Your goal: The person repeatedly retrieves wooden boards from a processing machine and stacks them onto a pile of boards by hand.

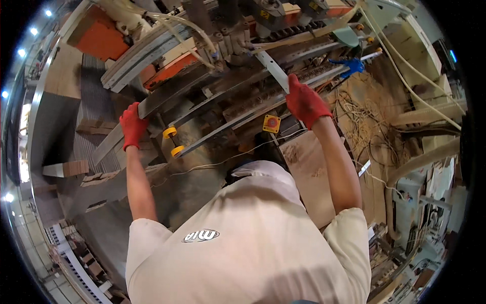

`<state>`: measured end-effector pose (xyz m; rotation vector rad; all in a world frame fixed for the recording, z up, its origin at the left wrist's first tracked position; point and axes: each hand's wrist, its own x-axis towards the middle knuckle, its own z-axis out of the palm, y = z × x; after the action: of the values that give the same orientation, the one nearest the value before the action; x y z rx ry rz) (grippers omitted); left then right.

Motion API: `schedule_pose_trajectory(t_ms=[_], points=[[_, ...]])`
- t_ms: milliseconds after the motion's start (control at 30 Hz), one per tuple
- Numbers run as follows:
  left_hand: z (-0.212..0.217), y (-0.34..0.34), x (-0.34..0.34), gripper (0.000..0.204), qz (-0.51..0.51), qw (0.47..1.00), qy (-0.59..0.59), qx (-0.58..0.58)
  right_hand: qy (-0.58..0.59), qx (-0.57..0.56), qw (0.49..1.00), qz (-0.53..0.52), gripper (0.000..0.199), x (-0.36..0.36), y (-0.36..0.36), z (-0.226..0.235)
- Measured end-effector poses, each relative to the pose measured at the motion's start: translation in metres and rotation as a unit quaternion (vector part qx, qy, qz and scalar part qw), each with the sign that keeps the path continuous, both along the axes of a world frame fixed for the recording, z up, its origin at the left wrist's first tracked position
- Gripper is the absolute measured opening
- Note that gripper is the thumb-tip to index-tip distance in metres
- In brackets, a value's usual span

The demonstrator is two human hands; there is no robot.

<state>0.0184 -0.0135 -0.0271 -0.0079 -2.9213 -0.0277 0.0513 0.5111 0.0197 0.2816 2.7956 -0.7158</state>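
My left hand (133, 125), in a red glove, has its fingers curled at the end of a long, narrow dark board (174, 93). That board slants up to the right into the machine (228, 50). My right hand (306, 103), also red-gloved, is closed round the near end of a pale flat strip (273, 71). The strip's far end reaches under the machine's heads. Between my hands run long metal rails (243, 117), with yellow round end pieces (177, 151) at their left end.
Stacked grey boards (96, 96) stand left of my left hand. A yellow box with a red button (271, 123) sits below the rails. A blue air gun (349, 67) lies at the right rail end. Tangled hoses (362, 124) and sawdust cover the floor at right.
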Motion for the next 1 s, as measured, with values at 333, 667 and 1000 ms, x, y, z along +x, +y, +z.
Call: schedule_pose_trajectory(t_ms=[333, 667, 1000], points=[[0.001, 0.005, 0.0, 0.045, -0.033, 0.998, 0.043, -0.035, -0.009, -0.056, 0.997, -0.044, 0.061, 0.004, 0.004, -0.006], [0.0, 0.0, -0.003, 0.048, -0.015, 0.999, 0.018, -0.04, -0.002, -0.008, 1.0, 0.0, 0.049, -0.002, 0.011, -0.029], [-0.008, -0.008, -0.003, 0.055, -0.01, 0.998, 0.025, -0.055, 0.071, 0.033, 0.996, 0.049, 0.041, 0.006, 0.002, 0.001]])
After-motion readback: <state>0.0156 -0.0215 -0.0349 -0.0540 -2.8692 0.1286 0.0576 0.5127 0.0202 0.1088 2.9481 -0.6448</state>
